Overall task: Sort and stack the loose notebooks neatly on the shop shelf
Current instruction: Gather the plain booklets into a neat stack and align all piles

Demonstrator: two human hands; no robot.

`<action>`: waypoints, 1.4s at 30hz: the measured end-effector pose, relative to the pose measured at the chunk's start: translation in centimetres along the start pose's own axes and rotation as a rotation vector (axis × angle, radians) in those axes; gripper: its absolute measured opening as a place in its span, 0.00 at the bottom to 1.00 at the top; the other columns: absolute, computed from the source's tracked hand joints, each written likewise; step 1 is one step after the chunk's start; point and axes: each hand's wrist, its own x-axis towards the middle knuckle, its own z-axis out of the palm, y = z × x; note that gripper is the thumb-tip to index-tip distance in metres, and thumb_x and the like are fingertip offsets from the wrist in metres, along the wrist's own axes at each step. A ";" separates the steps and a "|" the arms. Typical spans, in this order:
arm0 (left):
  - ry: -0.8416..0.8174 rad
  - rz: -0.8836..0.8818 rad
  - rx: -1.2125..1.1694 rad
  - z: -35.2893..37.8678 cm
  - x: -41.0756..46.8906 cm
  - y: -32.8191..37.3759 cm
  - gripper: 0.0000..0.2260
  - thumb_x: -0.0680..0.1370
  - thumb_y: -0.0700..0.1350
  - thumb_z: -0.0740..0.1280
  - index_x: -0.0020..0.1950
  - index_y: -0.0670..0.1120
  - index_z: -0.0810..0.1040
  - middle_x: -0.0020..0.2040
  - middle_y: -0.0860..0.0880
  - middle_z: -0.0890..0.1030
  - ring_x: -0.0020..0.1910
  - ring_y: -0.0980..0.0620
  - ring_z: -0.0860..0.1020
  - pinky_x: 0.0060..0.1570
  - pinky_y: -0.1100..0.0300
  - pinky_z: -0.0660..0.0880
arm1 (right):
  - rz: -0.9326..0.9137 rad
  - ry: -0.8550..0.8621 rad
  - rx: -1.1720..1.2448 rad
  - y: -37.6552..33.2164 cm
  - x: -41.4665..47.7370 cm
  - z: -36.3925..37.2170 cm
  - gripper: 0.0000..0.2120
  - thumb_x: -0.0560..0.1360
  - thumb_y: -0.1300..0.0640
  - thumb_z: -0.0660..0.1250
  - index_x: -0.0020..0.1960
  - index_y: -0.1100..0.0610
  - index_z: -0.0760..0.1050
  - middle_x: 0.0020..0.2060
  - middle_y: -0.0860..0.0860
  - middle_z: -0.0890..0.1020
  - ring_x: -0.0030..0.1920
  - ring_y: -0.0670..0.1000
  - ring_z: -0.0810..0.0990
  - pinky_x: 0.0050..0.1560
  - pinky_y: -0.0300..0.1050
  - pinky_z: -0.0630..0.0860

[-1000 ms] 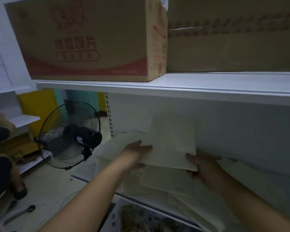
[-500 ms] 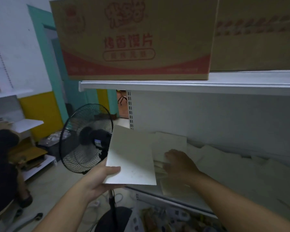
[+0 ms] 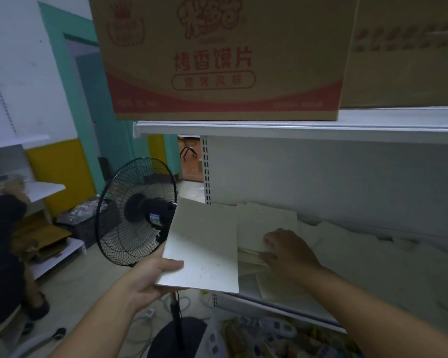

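Mid-sort: left hand (image 3: 150, 279) grips one pale notebook (image 3: 202, 249) just off the shelf (image 3: 295, 312) end; right hand (image 3: 289, 250) clasps the edge of a stack (image 3: 267, 223) lying on it. Next, likely: laying them square.

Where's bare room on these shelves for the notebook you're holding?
Lower white shelf: bare front-left patch below the pale notebook stack under the right hand; loose notebooks crowd the rest. Upper white shelf: bare strip right of the red-printed cardboard carton.
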 end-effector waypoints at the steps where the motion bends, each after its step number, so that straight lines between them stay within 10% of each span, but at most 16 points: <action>1: -0.001 0.004 0.004 0.0 0.0 0.1 0.24 0.74 0.27 0.58 0.55 0.54 0.77 0.54 0.42 0.80 0.52 0.39 0.77 0.52 0.42 0.74 | -0.004 0.015 0.005 0.1 -0.1 -0.2 0.19 0.78 0.45 0.60 0.64 0.53 0.69 0.61 0.52 0.72 0.62 0.53 0.70 0.59 0.45 0.69; 9: -0.016 0.045 -0.030 0.0 0.1 -0.1 0.23 0.76 0.28 0.58 0.62 0.53 0.74 0.56 0.42 0.79 0.54 0.39 0.77 0.51 0.42 0.76 | 0.116 0.400 0.064 0.9 -1.6 -3.6 0.20 0.81 0.47 0.48 0.69 0.47 0.68 0.60 0.53 0.79 0.58 0.56 0.79 0.54 0.46 0.73; 14: -0.096 -0.003 -0.100 4.0 1.9 -1.2 0.21 0.75 0.52 0.64 0.67 0.51 0.71 0.61 0.42 0.79 0.56 0.40 0.79 0.51 0.43 0.78 | -0.379 0.266 0.006 -3.4 -4.2 -2.2 0.19 0.77 0.58 0.59 0.67 0.50 0.71 0.63 0.52 0.77 0.60 0.56 0.78 0.52 0.47 0.79; 17: -0.097 0.061 -0.088 5.6 2.9 -1.6 0.15 0.75 0.43 0.65 0.62 0.48 0.75 0.53 0.38 0.82 0.50 0.38 0.80 0.53 0.43 0.76 | -0.568 0.187 0.005 -3.0 -4.9 -0.2 0.14 0.74 0.51 0.61 0.58 0.49 0.77 0.57 0.48 0.82 0.52 0.51 0.83 0.38 0.40 0.81; 19: -0.056 0.095 -0.076 5.7 3.3 -1.9 0.14 0.76 0.36 0.63 0.59 0.49 0.75 0.52 0.37 0.82 0.49 0.37 0.80 0.49 0.44 0.76 | -0.587 0.127 0.058 -2.0 -5.0 -0.4 0.16 0.79 0.44 0.56 0.58 0.49 0.77 0.61 0.48 0.79 0.59 0.51 0.79 0.50 0.40 0.79; 23: -0.014 0.073 -0.111 5.3 3.6 -2.3 0.11 0.78 0.36 0.59 0.57 0.46 0.76 0.50 0.38 0.81 0.47 0.39 0.79 0.47 0.48 0.75 | -0.020 -0.008 0.280 1.1 -3.9 -1.8 0.29 0.77 0.39 0.58 0.75 0.48 0.59 0.76 0.45 0.55 0.75 0.46 0.55 0.71 0.38 0.55; 27: 0.013 -0.039 -0.103 5.1 3.5 -2.4 0.07 0.77 0.39 0.60 0.53 0.39 0.75 0.45 0.37 0.79 0.42 0.39 0.77 0.42 0.49 0.74 | 0.137 -0.247 0.110 2.3 -3.3 -2.5 0.30 0.78 0.41 0.58 0.74 0.56 0.59 0.75 0.52 0.57 0.74 0.52 0.57 0.71 0.45 0.59; 35: -0.027 0.030 -0.069 4.8 3.9 -3.0 0.13 0.77 0.36 0.63 0.60 0.47 0.74 0.52 0.38 0.80 0.47 0.38 0.79 0.42 0.50 0.77 | 0.111 0.009 0.172 3.0 -2.6 -2.6 0.09 0.77 0.53 0.59 0.43 0.55 0.73 0.43 0.51 0.78 0.52 0.55 0.79 0.42 0.43 0.68; 42: 0.035 0.150 -0.170 4.8 3.3 -1.1 0.12 0.79 0.40 0.60 0.63 0.46 0.73 0.48 0.43 0.81 0.44 0.43 0.78 0.39 0.54 0.74 | 0.124 0.564 0.290 5.6 -1.8 -3.5 0.13 0.79 0.52 0.61 0.47 0.61 0.77 0.42 0.59 0.83 0.44 0.59 0.81 0.39 0.46 0.70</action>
